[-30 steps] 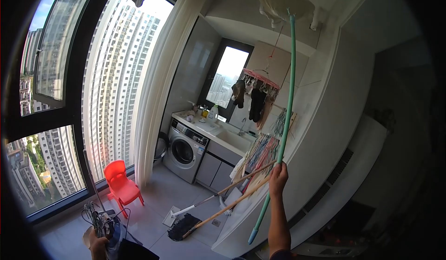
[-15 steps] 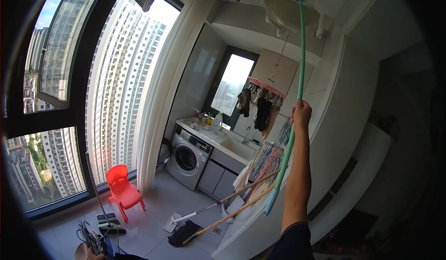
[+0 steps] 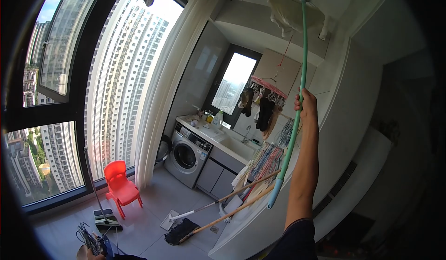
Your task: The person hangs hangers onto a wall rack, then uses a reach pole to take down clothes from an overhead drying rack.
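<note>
My right hand [image 3: 307,104] is raised and closed around a long green clothes pole [image 3: 294,134] with a pale blue grip at its lower end. The pole's top reaches the hook of a hanger by the ceiling, where a pale garment [image 3: 290,11] hangs. Low at the left edge of the view, my left hand [image 3: 96,256] is mostly cut off, closed on a bundle of wire hangers [image 3: 88,238]. Dark blue cloth [image 3: 109,248] lies against that bundle.
A red chair [image 3: 121,183] stands by the window, near an upright mop [image 3: 106,217]. A broom [image 3: 182,232] and a flat mop [image 3: 172,218] lean to the right. Behind are a washing machine [image 3: 186,155], a sink [image 3: 232,146] and a pink clip hanger [image 3: 269,86] with socks.
My right hand has risen slightly along with the green pole and shifted a little right in view. The camera view has moved slightly. The left hand still holds the hangers.
</note>
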